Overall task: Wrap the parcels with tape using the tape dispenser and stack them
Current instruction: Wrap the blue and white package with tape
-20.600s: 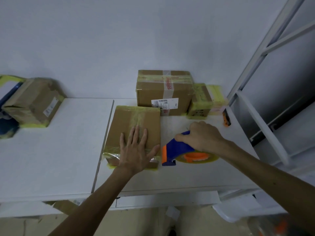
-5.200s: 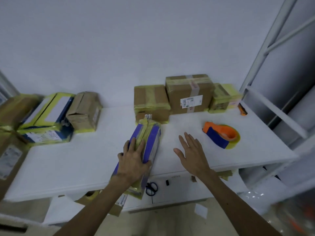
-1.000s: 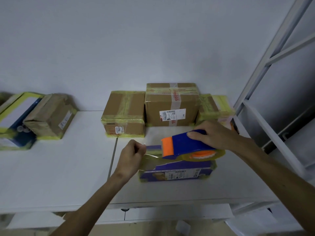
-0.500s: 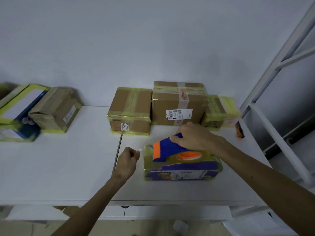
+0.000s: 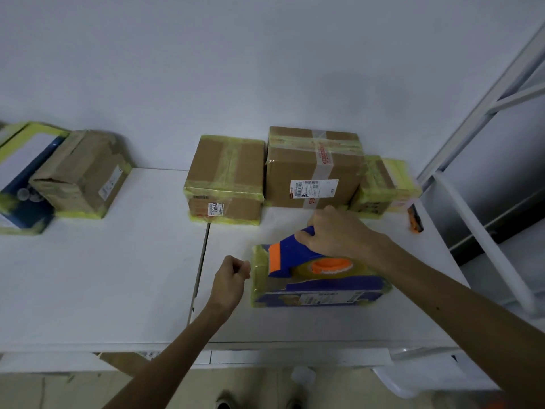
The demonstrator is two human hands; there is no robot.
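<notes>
A flat blue parcel (image 5: 321, 296) edged in yellow tape lies on the white table (image 5: 103, 276) in front of me. My right hand (image 5: 336, 231) grips the handle of the blue and orange tape dispenser (image 5: 298, 258), which sits on top of that parcel near its left end. My left hand (image 5: 231, 278) is curled at the parcel's left edge, its fingertips pinching the tape end there. Taped brown parcels (image 5: 227, 181) (image 5: 314, 168) and a small yellow-taped parcel (image 5: 380, 187) stand in a row against the back wall.
At the far left lie a brown parcel (image 5: 79, 175) and a blue and white box (image 5: 20, 178). An orange and black cutter (image 5: 415, 221) rests near the table's right edge. A white metal frame (image 5: 483, 208) rises on the right. A seam (image 5: 202, 261) divides the tabletop.
The dispenser has come down from above the parcel onto its top and shifted left. My left hand stays pinched at the parcel's left edge.
</notes>
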